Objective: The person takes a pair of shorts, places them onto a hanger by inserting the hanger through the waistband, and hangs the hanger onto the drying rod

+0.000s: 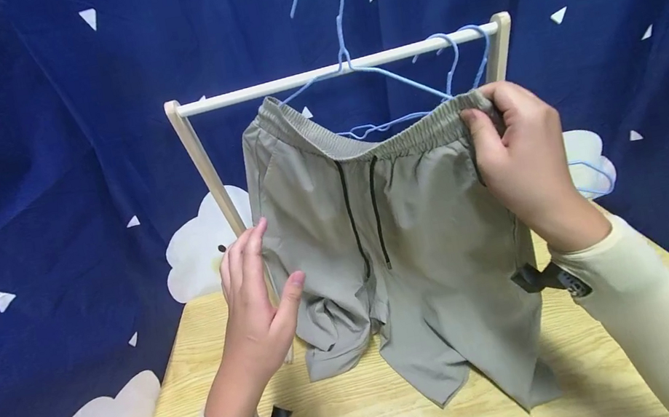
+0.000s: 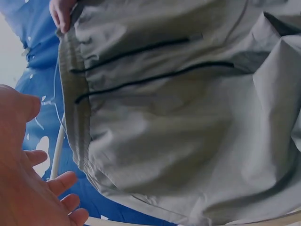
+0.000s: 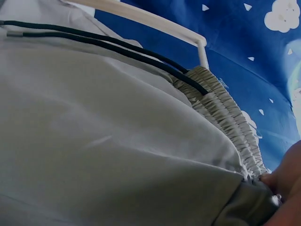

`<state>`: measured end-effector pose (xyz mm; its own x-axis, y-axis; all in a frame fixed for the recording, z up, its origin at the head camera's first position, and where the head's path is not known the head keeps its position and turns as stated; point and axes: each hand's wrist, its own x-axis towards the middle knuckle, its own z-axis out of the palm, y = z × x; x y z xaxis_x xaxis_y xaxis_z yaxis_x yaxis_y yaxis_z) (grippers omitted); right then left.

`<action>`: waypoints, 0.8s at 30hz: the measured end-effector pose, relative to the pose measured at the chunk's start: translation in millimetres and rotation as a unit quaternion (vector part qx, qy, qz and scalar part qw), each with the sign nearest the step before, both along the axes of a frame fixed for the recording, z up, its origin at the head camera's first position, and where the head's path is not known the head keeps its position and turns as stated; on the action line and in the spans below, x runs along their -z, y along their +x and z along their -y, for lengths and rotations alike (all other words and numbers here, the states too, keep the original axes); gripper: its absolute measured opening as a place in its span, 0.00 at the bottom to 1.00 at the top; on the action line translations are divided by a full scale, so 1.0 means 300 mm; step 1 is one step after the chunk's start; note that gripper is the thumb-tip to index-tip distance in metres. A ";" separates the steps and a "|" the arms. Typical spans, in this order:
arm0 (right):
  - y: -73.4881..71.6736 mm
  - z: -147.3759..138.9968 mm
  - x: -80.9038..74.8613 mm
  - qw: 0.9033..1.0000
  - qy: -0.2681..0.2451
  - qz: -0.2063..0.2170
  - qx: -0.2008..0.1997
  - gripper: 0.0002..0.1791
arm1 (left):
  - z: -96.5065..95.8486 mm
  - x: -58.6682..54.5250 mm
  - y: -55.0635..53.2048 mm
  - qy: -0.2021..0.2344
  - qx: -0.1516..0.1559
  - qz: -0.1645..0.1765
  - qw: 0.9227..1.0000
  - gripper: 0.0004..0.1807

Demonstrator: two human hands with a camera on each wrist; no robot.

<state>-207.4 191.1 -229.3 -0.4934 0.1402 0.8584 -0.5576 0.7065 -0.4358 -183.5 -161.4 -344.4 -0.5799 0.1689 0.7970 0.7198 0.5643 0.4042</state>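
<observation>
Grey shorts (image 1: pixel 443 220) with an elastic waist and a black drawstring (image 1: pixel 350 213) hang spread open in front of the rack. A light blue hanger (image 1: pixel 341 37) sits inside the waistband, its hook rising above the rail. At the right end of the waistband, my right hand (image 1: pixel 521 155) pinches the fabric between thumb and fingers. My left hand (image 1: pixel 258 310) is beside the left leg of the shorts, its fingers straight and spread, holding nothing. The left wrist view shows this left hand (image 2: pixel 28 165) apart from the waistband (image 2: pixel 75 103).
A wooden rack with a white rail (image 1: pixel 262 91) stands on the wood-grain table (image 1: pixel 200 356). More blue hangers (image 1: pixel 449 60) hang at the rail's right end. Behind is a dark blue curtain (image 1: pixel 63 136) with white triangles and clouds.
</observation>
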 end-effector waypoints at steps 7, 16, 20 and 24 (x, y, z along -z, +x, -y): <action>-0.049 0.063 0.056 1.000 0.002 0.007 -0.018 0.07 | -0.004 0.004 0.000 -0.010 -0.005 0.013 1.000 0.43; -0.073 0.095 0.143 1.000 -0.005 0.017 -0.026 0.08 | -0.008 0.004 0.003 -0.017 -0.009 0.036 0.999 0.43; -0.076 0.104 0.177 0.999 -0.008 0.020 -0.031 0.07 | -0.010 0.006 0.002 -0.018 -0.010 0.042 0.999 0.43; -0.079 0.111 0.207 0.999 -0.006 0.019 -0.037 0.07 | -0.012 0.009 0.003 -0.020 -0.010 0.052 0.998 0.43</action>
<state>-231.1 157.8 -291.4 -0.5352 0.1131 0.8371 -0.5908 0.6581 -0.4667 -182.7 -157.9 -347.2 -0.6631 0.1870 0.7248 0.6631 0.5960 0.4529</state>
